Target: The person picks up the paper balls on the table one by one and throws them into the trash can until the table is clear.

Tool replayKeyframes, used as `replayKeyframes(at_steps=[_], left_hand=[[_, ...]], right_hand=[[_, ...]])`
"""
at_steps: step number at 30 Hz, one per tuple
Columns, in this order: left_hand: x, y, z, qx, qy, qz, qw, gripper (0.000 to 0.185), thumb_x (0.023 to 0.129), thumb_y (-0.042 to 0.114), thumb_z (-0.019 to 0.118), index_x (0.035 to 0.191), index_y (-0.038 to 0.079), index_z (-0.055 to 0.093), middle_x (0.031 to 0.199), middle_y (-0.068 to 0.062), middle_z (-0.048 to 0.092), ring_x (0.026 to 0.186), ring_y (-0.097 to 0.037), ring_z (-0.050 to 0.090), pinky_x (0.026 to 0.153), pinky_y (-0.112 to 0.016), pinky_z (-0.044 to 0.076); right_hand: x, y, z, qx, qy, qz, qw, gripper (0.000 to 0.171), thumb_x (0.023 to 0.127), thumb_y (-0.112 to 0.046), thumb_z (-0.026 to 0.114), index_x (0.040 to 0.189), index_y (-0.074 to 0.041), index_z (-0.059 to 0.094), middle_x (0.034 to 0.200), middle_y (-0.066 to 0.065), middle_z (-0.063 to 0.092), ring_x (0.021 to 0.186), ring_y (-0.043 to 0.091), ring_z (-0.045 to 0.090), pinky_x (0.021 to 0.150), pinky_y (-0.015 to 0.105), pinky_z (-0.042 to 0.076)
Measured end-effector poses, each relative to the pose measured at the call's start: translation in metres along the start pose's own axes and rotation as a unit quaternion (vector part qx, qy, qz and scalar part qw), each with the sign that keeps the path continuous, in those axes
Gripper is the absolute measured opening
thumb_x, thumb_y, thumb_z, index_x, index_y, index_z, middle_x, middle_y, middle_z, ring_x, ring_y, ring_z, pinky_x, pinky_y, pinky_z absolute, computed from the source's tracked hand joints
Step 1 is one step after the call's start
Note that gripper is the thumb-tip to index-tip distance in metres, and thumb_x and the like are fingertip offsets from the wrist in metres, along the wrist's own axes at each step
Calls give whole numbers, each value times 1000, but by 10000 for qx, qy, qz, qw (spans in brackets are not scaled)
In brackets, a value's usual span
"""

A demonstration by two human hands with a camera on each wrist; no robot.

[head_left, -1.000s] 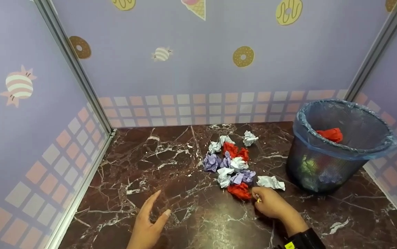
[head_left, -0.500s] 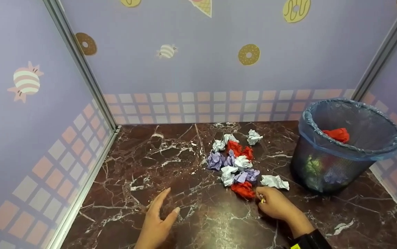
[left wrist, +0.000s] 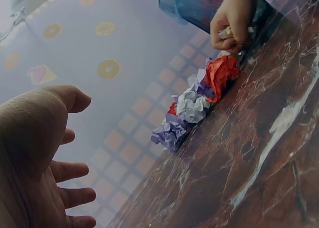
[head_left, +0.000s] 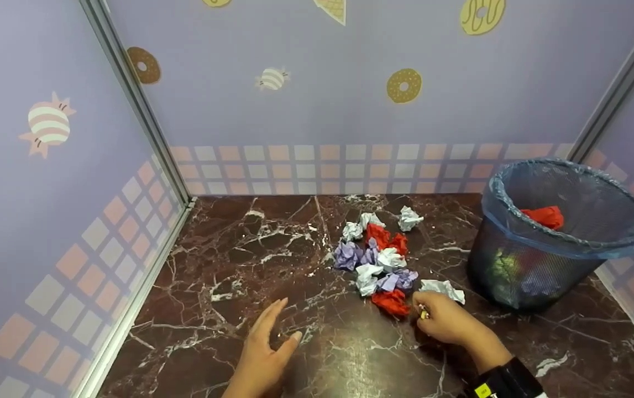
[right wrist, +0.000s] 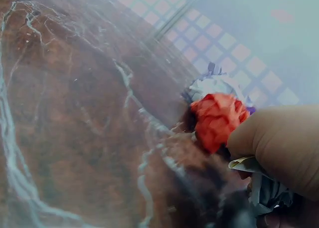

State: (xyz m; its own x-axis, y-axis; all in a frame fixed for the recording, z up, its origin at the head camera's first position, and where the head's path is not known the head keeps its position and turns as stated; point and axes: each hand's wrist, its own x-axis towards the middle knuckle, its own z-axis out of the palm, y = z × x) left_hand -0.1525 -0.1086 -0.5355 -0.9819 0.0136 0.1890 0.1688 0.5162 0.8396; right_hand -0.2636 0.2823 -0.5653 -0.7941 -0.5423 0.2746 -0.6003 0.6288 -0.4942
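Observation:
A heap of crumpled paper balls (head_left: 375, 257), white, purple and red, lies mid-table. My right hand (head_left: 441, 320) rests on the table at the heap's near end, beside a red ball (head_left: 391, 302) and a white ball (head_left: 443, 288). Its fingers are curled round a small pale scrap of paper (right wrist: 244, 164), which also shows in the left wrist view (left wrist: 227, 32). My left hand (head_left: 267, 342) lies flat on the marble to the left, fingers straight and spread, holding nothing (left wrist: 35, 153). The red ball (right wrist: 217, 118) sits right against my right fingers.
A dark mesh bin (head_left: 560, 232) lined with a blue bag stands at the right, with a red paper ball (head_left: 543, 216) near its top. The dark red marble table (head_left: 228, 265) is enclosed by lilac walls at the left, back and right.
The head view has drifted a little, so everything sits slightly right of before. Both hands stay where they were; the right hand still holds its scrap by the red ball.

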Motion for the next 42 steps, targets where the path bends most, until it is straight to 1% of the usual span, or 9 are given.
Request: replayKeyframes(at_steps=[5, 13, 20, 24, 29, 31, 34, 38, 42], left_hand=[[2, 10, 6, 271, -204, 54, 9994, 69, 87, 45, 69, 146, 47, 34, 155, 5, 33, 140, -31, 34, 105, -67, 32], [9, 26, 19, 460, -371, 674, 9960, 69, 87, 47, 67, 147, 42, 35, 153, 1, 36, 138, -31, 38, 105, -66, 33], [15, 48, 32, 692, -702, 794, 9920, 70, 87, 51, 64, 148, 45, 31, 155, 7, 32, 139, -27, 36, 105, -65, 33], [18, 64, 43, 799, -973, 839, 9885, 69, 87, 52, 62, 148, 46, 31, 156, 13, 27, 141, -24, 33, 108, -62, 31], [24, 83, 57, 960, -1238, 1069, 9818, 69, 88, 52, 61, 149, 44, 29, 156, 16, 24, 142, -22, 32, 109, -60, 30], [26, 89, 62, 1040, -1302, 1216, 9785, 69, 88, 53, 60, 149, 43, 29, 157, 15, 24, 142, -23, 32, 109, -62, 29], [30, 96, 69, 1157, -1391, 1407, 9734, 68, 89, 55, 57, 149, 45, 27, 157, 15, 23, 142, -23, 31, 109, -63, 27], [35, 104, 81, 1219, -1454, 1583, 9690, 68, 89, 57, 56, 149, 46, 26, 157, 14, 23, 142, -23, 31, 108, -63, 29], [38, 107, 92, 1229, -1588, 1636, 9659, 69, 89, 56, 56, 149, 48, 24, 157, 13, 24, 142, -25, 32, 107, -64, 31]], right_hand=[[13, -18, -26, -364, 162, -416, 9983, 32, 58, 0, 65, 70, -20, 44, 70, -14, 40, 65, 8, 41, 59, 23, 37], [31, -54, -83, -1014, -221, -419, 9937, 29, 64, -9, 70, 80, -25, 53, 81, -11, 51, 74, 7, 49, 65, 27, 47], [48, -82, -136, -1359, -310, -625, 9883, 30, 67, -7, 69, 84, -27, 54, 85, -13, 52, 76, 6, 50, 68, 29, 49], [56, -94, -170, -1497, -535, -420, 9864, 27, 73, -7, 70, 88, -24, 55, 88, -11, 55, 79, 8, 53, 70, 29, 52], [68, -101, -212, -1671, -591, -442, 9832, 24, 77, -6, 68, 88, -21, 54, 88, -6, 57, 80, 11, 54, 71, 31, 53], [71, -101, -227, -1792, -516, -504, 9812, 23, 77, -5, 68, 88, -20, 54, 88, -5, 58, 79, 11, 53, 71, 33, 52], [73, -102, -248, -1956, -384, -374, 9792, 24, 77, -7, 70, 89, -20, 54, 88, -5, 57, 79, 12, 53, 71, 34, 51], [76, -96, -274, -2019, -111, -225, 9791, 25, 74, -3, 70, 86, -20, 55, 84, -3, 57, 75, 14, 52, 66, 34, 49], [74, -79, -295, -2036, 151, 64, 9789, 25, 73, -1, 69, 85, -17, 55, 79, 1, 55, 63, 14, 47, 54, 29, 43]])
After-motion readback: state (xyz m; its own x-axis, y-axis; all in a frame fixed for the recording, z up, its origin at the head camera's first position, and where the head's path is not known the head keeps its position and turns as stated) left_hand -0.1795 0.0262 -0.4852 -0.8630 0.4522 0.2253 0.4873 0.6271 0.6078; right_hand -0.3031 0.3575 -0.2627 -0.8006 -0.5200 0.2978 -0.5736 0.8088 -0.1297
